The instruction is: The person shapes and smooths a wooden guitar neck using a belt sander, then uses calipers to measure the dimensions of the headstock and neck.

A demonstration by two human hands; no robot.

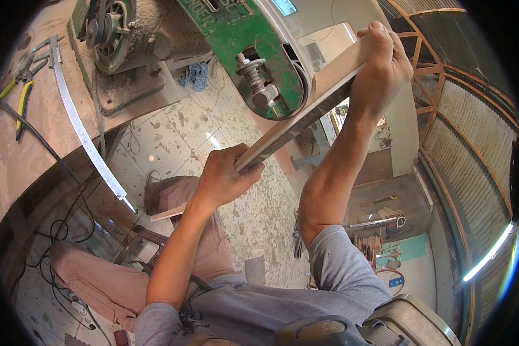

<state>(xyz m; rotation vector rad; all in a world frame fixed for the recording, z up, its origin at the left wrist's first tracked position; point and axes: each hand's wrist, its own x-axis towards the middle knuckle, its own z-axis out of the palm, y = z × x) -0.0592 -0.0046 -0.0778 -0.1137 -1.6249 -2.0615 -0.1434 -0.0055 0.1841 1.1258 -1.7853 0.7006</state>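
Observation:
A long pale wooden board (297, 123) slants across the middle, between my two hands. My left hand (228, 176) grips its lower left end, fingers wrapped round the edge. Round the upper right end my right hand (383, 66) is closed, with the arm stretched up. The board lies against the rounded end of a green belt sander (274, 57); a spring and bolt show on the sander's side. Whether wood and belt actually touch, I cannot tell. By my left wrist a thin pale strip (170, 213) sticks out over my leg, partly hidden.
On the dusty workbench (37, 144) at left lie yellow-handled pliers (23, 101) and a long metal ruler (86, 130) overhanging the edge. A belt-driven motor (112, 32) stands behind. Black cables (69, 225) tangle below. A blue cloth (196, 76) lies beyond. Tools rest at right.

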